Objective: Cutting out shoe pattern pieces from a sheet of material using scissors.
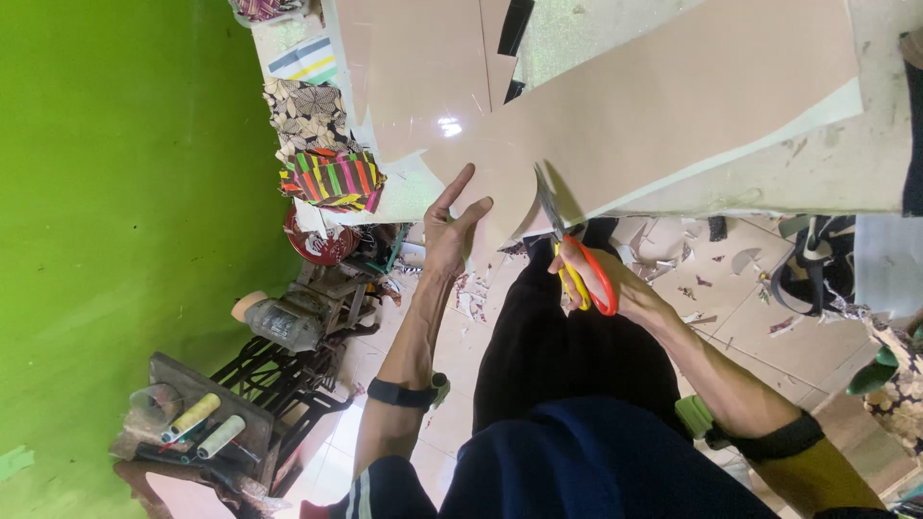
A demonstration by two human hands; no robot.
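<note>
The person stands at a pale worktable [827, 168] whose near edge runs across the middle of the view, with a big tan sheet [673, 96] spread over it and hanging a little past that edge. The left hand [452, 231] is open, fingers stretched and thumb apart, pressed flat against the rounded near flap of the sheet to steady it. The right hand [601, 279] is closed through the red and yellow handles of a pair of scissors [567, 245], whose blades point away from the body and bite into the sheet's near edge, just right of the left hand.

To the left, a stack of patterned cloth [322, 144] crowds the table's end, with a red round tin [317, 240] below it. Nearer and lower stands an old sewing machine [288, 322] on a dark stand, and beside it a shelf with spools of thread [207, 423]. A bright green wall [115, 192] closes off that whole side, so room there is tight.

Offcuts [692, 288] litter the tiled floor under the table. On the right, more patterned cloth [817, 269] hangs at the edge, partly cut off. The person's dark trousers hide the floor beneath; the blade tips are hard to tell apart against the sheet.
</note>
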